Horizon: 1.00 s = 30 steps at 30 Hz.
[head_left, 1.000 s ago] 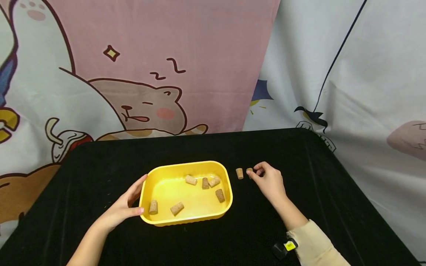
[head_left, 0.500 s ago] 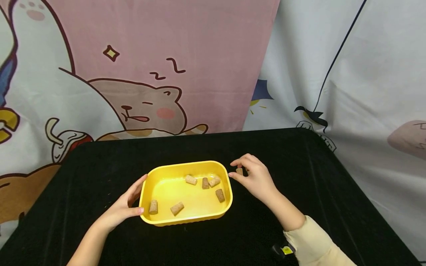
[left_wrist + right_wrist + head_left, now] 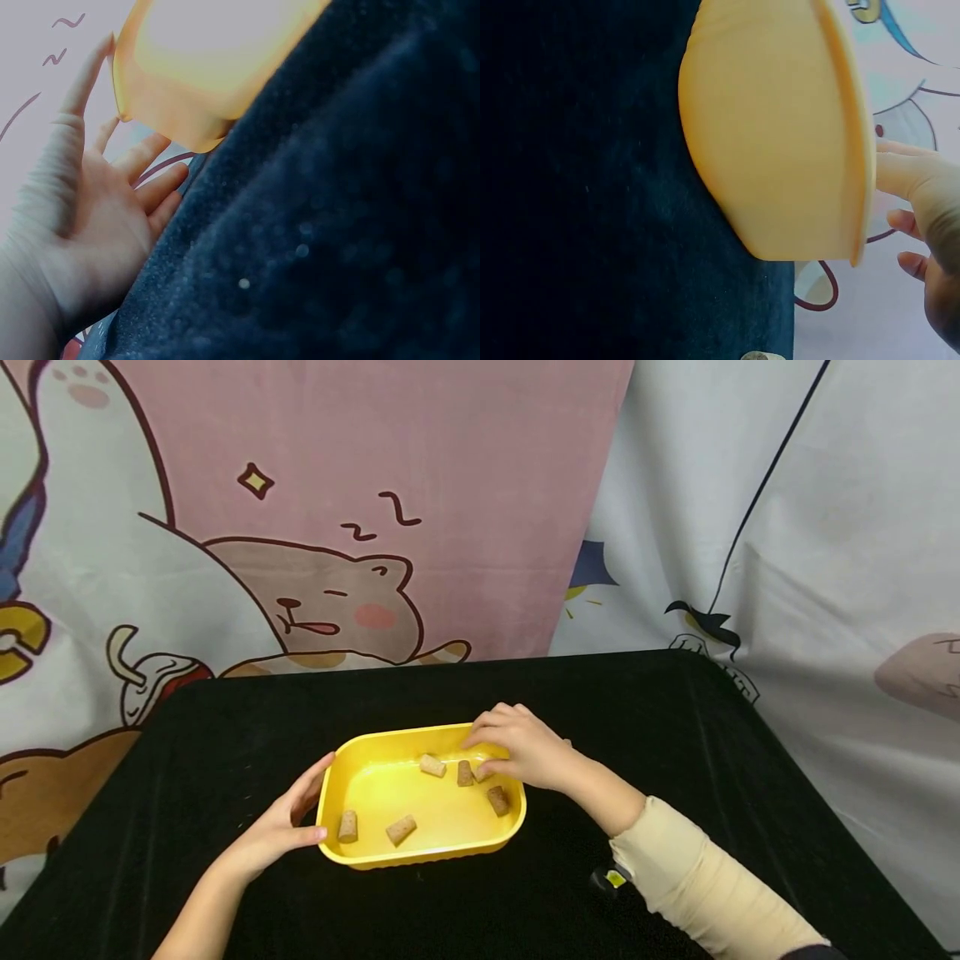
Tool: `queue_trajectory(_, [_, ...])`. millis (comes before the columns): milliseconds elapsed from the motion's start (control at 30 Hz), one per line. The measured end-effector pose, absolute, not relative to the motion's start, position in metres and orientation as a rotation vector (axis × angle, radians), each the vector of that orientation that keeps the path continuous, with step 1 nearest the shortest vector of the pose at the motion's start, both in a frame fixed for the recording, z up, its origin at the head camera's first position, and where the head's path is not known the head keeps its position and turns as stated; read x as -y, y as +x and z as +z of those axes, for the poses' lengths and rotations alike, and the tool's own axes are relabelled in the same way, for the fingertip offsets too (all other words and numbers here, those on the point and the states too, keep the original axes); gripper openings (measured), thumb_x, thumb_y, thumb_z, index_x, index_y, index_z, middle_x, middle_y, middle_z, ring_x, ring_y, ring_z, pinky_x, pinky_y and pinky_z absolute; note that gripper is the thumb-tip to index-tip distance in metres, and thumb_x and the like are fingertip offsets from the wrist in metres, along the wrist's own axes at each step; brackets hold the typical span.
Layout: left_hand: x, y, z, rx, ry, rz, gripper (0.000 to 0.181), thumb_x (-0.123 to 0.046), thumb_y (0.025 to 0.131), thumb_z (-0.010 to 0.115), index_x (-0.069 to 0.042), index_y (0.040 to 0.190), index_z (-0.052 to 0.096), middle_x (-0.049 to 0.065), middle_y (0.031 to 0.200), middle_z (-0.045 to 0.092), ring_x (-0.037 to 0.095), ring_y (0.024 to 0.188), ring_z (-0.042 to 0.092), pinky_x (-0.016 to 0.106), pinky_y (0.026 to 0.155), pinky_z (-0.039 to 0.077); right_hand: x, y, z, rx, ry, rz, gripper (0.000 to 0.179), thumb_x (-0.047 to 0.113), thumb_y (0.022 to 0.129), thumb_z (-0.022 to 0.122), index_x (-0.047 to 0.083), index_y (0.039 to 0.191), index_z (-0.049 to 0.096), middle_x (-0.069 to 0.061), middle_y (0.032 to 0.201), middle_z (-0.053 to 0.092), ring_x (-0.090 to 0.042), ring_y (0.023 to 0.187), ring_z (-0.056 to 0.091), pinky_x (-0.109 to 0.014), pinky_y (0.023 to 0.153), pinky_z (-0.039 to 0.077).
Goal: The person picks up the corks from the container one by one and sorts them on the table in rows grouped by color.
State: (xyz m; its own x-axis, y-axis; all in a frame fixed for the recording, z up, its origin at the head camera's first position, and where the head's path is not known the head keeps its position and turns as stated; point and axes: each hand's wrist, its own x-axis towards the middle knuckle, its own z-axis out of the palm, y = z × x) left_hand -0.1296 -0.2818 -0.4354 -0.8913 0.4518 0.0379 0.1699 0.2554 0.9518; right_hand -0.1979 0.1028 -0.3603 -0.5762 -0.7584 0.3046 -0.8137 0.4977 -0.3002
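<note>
A yellow plastic tray (image 3: 420,860) sits on the black-covered table with several corks inside, among them a pale cork (image 3: 432,765) and a darker cork (image 3: 498,801). My left hand (image 3: 277,831) rests against the tray's left end, fingers spread and fairly straight; in the left wrist view the fingertips touch its rim. My right hand (image 3: 528,752) reaches over the right rim, its thumb overlapping a light cork (image 3: 482,772) in the tray. Between thumb and forefinger a gap shows the yellow wall. In the right wrist view the tray's side hides those fingertips.
One cork (image 3: 567,742) stands on the table right of the tray, mostly behind the right hand; the right wrist view catches a cork (image 3: 763,355) at its bottom edge. A cartoon-printed curtain (image 3: 450,527) hangs behind the table.
My right hand has moved left, away from the cork on the table, past a second cork there, and over the tray. The left hand and the tray have stayed put.
</note>
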Motion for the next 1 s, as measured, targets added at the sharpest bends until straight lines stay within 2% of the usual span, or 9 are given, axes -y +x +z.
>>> queue_trajectory(467, [0.282,-0.13,-0.436,-2.268,0.583,1.695,0.081,-0.018,0.089,0.061,-0.011,0.153,0.013,0.026,0.154,0.017,0.054,0.134,0.02,0.074,0.096,0.022,-0.085,-0.22,-0.371,2.682,1.57,0.421,0.026,0.018,0.08,0.077,0.021,0.105,0.073,0.011,0.109,0.066,-0.011,0.096,0.046,-0.028,0.077,0.034])
queue_trajectory(733, [0.282,-0.13,-0.437,-2.286,0.565,1.682,0.081,-0.018,0.089,0.061,-0.012,0.154,0.013,0.025,0.155,0.016,0.053,0.134,0.019,0.075,0.096,0.021,-0.077,-0.225,-0.373,2.695,1.611,0.266,0.026,0.02,0.079,0.077,0.025,0.104,0.074,0.014,0.11,0.066,-0.009,0.091,0.043,-0.028,0.075,0.031])
queue_trajectory(1000, [0.282,-0.129,-0.434,-2.29,0.575,1.685,0.08,-0.018,0.089,0.061,-0.011,0.153,0.013,0.026,0.154,0.017,0.053,0.134,0.021,0.075,0.096,0.021,-0.071,-0.225,-0.373,2.659,1.637,0.199,0.022,0.017,0.078,0.078,0.024,0.1,0.075,0.016,0.102,0.067,-0.01,0.081,0.038,-0.029,0.069,0.028])
